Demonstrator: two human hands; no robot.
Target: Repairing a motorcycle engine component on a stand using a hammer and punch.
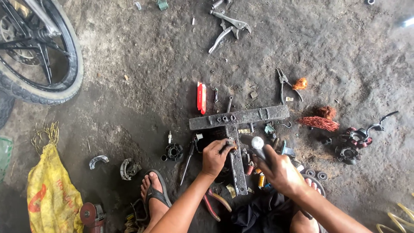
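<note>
My left hand [217, 156] grips a thin dark rod-like tool, its tip pressed at a small coppery part on the stem of a T-shaped steel block [239, 117] lying on the dirt floor. My right hand [279, 169] is closed around the handle of a hammer whose rounded silver head [257, 142] hovers just right of the stem, close to the left hand. My feet in sandals [154, 192] rest on either side of the block.
Locking pliers [227, 29] lie far ahead. A red-white utility knife [201, 98], circlip pliers [283, 84], copper wire bundles [319, 123], a stator [351, 149], a small black part [174, 152], brake shoes [128, 168], a motorcycle wheel [41, 56], a yellow sack [51, 194] and an angle grinder [91, 215] surround me.
</note>
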